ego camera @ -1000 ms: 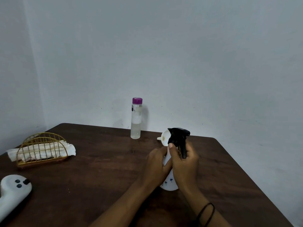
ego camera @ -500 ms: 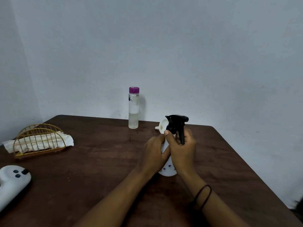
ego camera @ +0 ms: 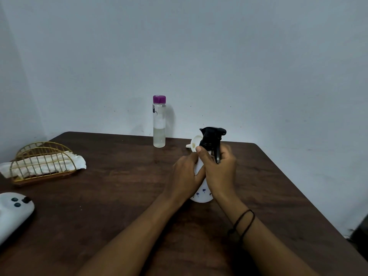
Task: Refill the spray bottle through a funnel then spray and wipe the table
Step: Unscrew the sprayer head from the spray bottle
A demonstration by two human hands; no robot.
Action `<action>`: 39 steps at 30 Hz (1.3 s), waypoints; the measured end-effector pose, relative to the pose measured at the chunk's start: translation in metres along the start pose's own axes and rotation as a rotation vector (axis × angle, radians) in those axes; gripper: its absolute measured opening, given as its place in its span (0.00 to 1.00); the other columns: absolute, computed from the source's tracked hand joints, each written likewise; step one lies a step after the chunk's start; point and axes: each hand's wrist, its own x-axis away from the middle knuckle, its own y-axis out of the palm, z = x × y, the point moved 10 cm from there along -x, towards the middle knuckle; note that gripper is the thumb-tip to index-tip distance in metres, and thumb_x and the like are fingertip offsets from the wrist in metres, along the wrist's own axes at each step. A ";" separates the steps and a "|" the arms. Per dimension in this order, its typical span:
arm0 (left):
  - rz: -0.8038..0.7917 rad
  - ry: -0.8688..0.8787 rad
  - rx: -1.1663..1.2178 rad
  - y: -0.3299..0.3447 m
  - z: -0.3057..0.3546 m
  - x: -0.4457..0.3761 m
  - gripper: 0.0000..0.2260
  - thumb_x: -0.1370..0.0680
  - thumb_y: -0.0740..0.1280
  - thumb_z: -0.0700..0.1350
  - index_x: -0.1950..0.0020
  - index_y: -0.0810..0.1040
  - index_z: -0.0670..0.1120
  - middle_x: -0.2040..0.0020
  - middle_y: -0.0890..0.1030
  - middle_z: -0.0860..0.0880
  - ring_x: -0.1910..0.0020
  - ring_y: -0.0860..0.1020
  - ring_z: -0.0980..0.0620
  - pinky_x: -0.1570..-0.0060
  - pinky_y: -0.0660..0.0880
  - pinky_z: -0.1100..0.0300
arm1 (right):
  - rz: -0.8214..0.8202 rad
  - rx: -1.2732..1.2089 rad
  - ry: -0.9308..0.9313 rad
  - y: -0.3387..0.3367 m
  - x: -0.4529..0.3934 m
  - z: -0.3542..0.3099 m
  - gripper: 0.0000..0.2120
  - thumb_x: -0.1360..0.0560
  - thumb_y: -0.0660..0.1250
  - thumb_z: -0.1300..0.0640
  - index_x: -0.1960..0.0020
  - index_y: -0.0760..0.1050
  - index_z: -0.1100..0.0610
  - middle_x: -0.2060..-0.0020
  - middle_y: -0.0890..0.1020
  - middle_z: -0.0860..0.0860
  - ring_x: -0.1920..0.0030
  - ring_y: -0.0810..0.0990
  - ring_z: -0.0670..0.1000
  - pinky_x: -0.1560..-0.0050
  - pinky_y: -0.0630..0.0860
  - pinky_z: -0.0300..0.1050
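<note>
White spray bottle (ego camera: 201,193) unmoved, hands' hold unchanged

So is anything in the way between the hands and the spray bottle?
No. Both hands are already on the spray bottle: the left hand grips its white body, and the right hand holds it just under the black trigger head.
</note>
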 end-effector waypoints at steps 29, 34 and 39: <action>-0.021 -0.073 -0.091 0.005 -0.016 0.001 0.25 0.25 0.57 0.68 0.48 0.77 0.48 0.54 0.81 0.50 0.58 0.77 0.56 0.61 0.72 0.66 | 0.195 -0.188 -0.272 -0.042 -0.089 -0.134 0.13 0.24 0.70 0.59 0.42 0.78 0.63 0.57 0.83 0.50 0.60 0.82 0.50 0.56 0.82 0.44; -0.033 -0.063 -0.095 0.006 -0.016 0.001 0.21 0.23 0.62 0.63 0.44 0.77 0.46 0.52 0.82 0.49 0.57 0.77 0.55 0.60 0.67 0.71 | 0.249 -0.122 -0.318 -0.056 -0.091 -0.134 0.10 0.25 0.70 0.58 0.44 0.78 0.58 0.53 0.84 0.52 0.60 0.83 0.50 0.57 0.82 0.47; -0.043 -0.062 -0.081 0.004 -0.012 0.002 0.17 0.23 0.64 0.59 0.47 0.77 0.46 0.56 0.81 0.50 0.61 0.74 0.57 0.65 0.62 0.73 | 0.201 0.154 -0.272 -0.057 -0.101 -0.094 0.07 0.25 0.70 0.58 0.47 0.77 0.51 0.52 0.84 0.48 0.58 0.83 0.48 0.53 0.82 0.47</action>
